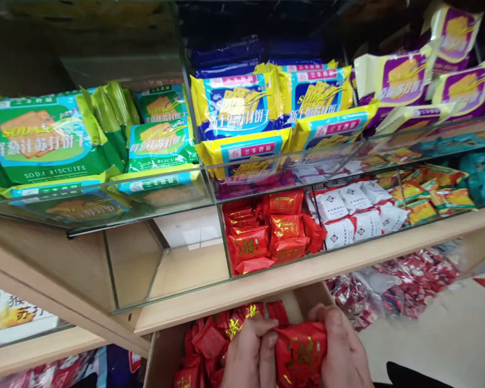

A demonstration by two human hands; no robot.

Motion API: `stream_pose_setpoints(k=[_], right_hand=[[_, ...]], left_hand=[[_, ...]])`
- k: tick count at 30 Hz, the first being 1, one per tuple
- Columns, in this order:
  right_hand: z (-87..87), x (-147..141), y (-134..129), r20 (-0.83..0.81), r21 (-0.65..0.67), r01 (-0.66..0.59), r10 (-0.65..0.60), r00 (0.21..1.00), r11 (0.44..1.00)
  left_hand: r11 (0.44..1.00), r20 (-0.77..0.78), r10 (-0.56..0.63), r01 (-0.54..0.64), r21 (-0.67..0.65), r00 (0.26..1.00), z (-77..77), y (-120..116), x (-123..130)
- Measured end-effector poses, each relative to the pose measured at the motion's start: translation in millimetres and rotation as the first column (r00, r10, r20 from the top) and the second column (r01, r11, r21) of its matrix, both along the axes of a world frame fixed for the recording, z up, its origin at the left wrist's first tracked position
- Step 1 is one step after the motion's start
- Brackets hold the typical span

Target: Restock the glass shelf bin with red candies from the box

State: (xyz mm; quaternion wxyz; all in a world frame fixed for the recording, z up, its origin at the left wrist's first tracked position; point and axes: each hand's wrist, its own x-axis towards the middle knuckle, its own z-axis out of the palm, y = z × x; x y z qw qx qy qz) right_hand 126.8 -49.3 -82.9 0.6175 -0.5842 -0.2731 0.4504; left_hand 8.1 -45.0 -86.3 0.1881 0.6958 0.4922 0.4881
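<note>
Between my two hands is a red snack packet with gold lettering [301, 353], held over an open wooden drawer [156, 355]. My left hand [248, 353] grips the packet's left edge with bent fingers. Closed on its right edge is my right hand [343, 345]. Below and behind the hands, more red packets [210, 342] lie heaped in the drawer. Similar red packets [248, 242] stand in rows in a glass-walled shelf compartment above the drawer.
Left of the red rows is a glass compartment [189, 269] with a bare bottom. White packets [355, 207] sit right of them. Higher up are green soda biscuit packs [44, 140] behind a glass front edge. Bagged red goods [404, 285] lie on the floor at right.
</note>
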Motion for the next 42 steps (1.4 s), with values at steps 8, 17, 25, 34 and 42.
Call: stream_pose_setpoints(k=[8, 17, 25, 34, 42], right_hand=[[-4.5, 21.2, 9.6, 0.038, 0.162, 0.068, -0.075, 0.996, 0.984], [14.4, 11.6, -7.1, 0.132, 0.211, -0.151, 0.125, 0.983, 0.966], [2.8, 20.3, -4.1, -0.268, 0.141, -0.074, 0.110, 0.957, 0.987], [-1.2, 21.9, -0.2, -0.186, 0.058, -0.285, 0.291, 0.938, 0.957], [2.2, 18.9, -4.6, 0.040, -0.003, -0.462, 0.462, 0.886, 0.887]], left_hand=[[0.984, 0.042, -0.111, 0.116, -0.137, 0.993, 18.1, 11.3, 10.1], [0.805, -0.730, -0.453, 0.587, -0.086, 0.513, 79.3, 15.0, -12.2], [0.892, -0.918, -0.023, 0.424, 0.160, 0.395, 130.3, 40.2, -3.7], [0.903, -0.917, 0.395, 0.210, 0.376, -0.058, 163.2, 85.1, 5.9], [0.931, -0.930, 0.359, 0.103, 0.351, -0.076, 153.6, 114.8, 12.2]])
